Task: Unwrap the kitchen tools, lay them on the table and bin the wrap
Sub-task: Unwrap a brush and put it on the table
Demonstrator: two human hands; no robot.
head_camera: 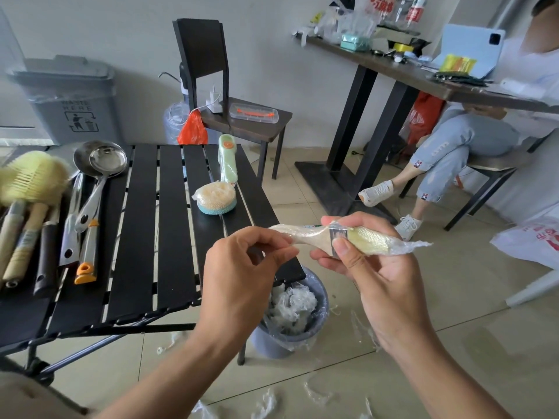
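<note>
Fingers (pixel 341 247) grip wrapped brush (pixel 360 237) beside slatted table (pixel 169 237).

A single wide-angle view looks from the person's head forward and steeply down, close over both forearms. The black slatted table (pixel 169 225) is the landmark: it fills the left half, near the lens. The small grey bin (pixel 314 325) stands just right of its near corner; a grey waste bin (pixel 75 98) stands beyond its far-left edge.
</note>
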